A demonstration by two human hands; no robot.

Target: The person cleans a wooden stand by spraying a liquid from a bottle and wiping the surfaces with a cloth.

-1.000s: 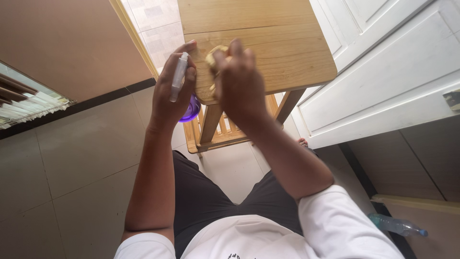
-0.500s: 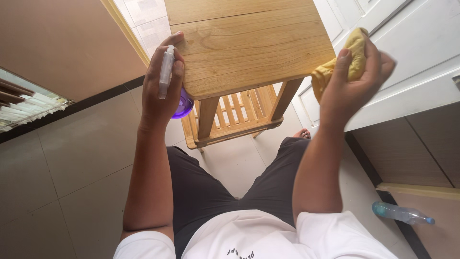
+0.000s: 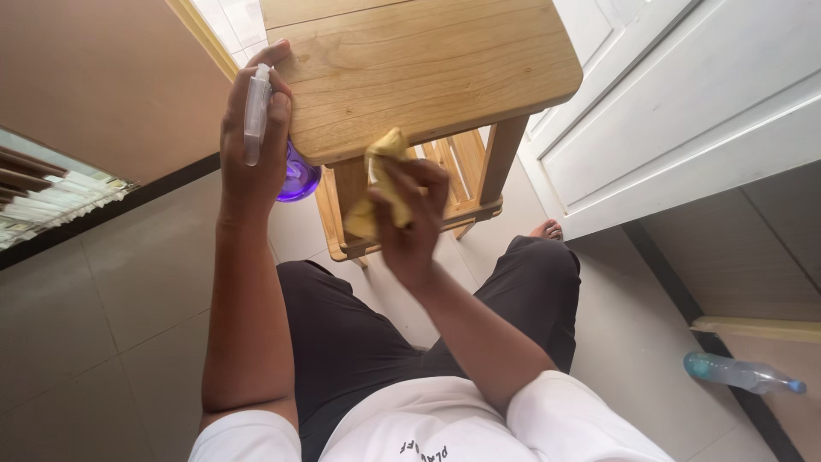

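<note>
The left hand (image 3: 250, 141) is wrapped around a spray bottle (image 3: 282, 154): a clear, slim plastic head lies along the fingers, and a rounded translucent purple body shows below the palm. The bottle is held against the left front corner of a small wooden table (image 3: 445, 60), with the fingertips touching the edge of the top.

The right hand (image 3: 410, 218) is closed on a yellow cloth (image 3: 376, 184). The cloth is soft and crumpled, bunched between thumb and fingers, with a loose fold hanging below the hand. It sits at the table's front edge, just under the rim and in front of the left front leg; whether it touches the wood cannot be told, as the hand is slightly blurred.

The table top is pale, unpainted timber with visible grain, plank seams and rounded corners. Square-section legs carry a slatted lower shelf (image 3: 453, 184) of the same wood.

The floor (image 3: 103, 291) is large, smooth beige tile with thin joints. To the right stand white panelled cabinet doors (image 3: 684, 111). A clear plastic bottle with a blue cap (image 3: 742, 374) lies on its side on the floor at the right, well apart from both hands. The person wears dark shorts and a white shirt.
</note>
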